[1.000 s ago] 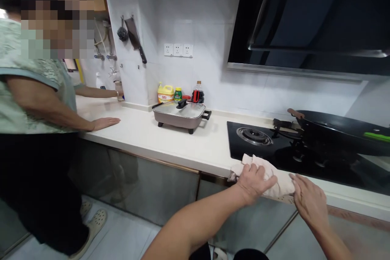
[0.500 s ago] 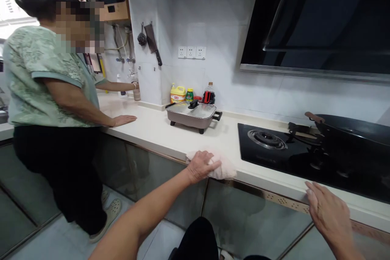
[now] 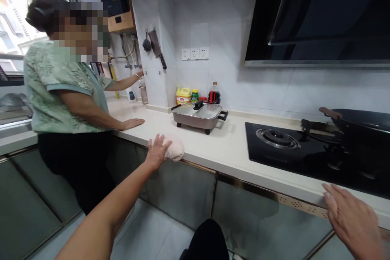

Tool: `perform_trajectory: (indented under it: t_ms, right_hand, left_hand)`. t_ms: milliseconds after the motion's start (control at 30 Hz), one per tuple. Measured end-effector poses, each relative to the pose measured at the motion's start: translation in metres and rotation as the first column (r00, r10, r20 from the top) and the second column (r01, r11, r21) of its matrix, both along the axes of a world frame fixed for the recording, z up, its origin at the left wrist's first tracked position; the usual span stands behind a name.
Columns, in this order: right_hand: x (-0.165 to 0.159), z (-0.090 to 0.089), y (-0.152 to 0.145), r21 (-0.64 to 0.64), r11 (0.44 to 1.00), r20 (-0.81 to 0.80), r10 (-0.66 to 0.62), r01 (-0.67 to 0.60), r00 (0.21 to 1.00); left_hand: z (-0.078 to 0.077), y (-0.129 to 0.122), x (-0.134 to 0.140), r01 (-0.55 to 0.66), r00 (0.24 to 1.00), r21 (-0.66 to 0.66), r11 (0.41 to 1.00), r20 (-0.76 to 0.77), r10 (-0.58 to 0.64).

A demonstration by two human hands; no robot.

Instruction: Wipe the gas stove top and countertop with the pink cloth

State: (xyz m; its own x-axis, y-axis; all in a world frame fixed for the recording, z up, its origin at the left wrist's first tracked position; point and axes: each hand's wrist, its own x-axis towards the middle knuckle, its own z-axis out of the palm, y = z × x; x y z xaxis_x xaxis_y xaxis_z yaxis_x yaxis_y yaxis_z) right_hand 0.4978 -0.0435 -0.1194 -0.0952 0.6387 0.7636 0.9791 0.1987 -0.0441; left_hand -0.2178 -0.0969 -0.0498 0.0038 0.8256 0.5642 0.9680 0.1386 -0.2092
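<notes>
Pink cloth (image 3: 176, 149) pokes out right of our left hand (image 3: 156, 154), whose spread fingers (image 3: 156, 141) hold it on the desk's (image 3: 225, 146) edge. Our right hand (image 3: 352, 215), far off, is flat and empty.

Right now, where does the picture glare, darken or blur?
In the head view, the window glares nearly white; in that same view, the wall darkens beneath the range hood, and the cloth looks soft, its folds indistinct.
</notes>
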Motion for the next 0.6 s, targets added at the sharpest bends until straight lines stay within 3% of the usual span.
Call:
perform_trajectory:
  t_ms: [100, 267, 600]
  right_hand:
    - [-0.001, -0.001, 0.001, 0.019, 1.000, -0.028, 0.018, -0.018, 0.999]
    - [0.000, 0.000, 0.002, 0.022, 1.000, -0.010, 0.022, -0.021, 1.000]
    - [-0.006, 0.010, -0.005, -0.003, 0.999, 0.052, -0.052, 0.052, 0.997]
  left_hand:
    - [0.009, -0.005, -0.009, -0.145, 0.989, -0.029, 0.989, 0.014, 0.145]
    - [0.021, 0.003, -0.011, -0.084, 0.996, -0.084, 0.993, -0.030, 0.081]
    - [0.025, 0.005, 0.002, -0.014, 0.996, -0.120, 0.993, -0.091, 0.003]
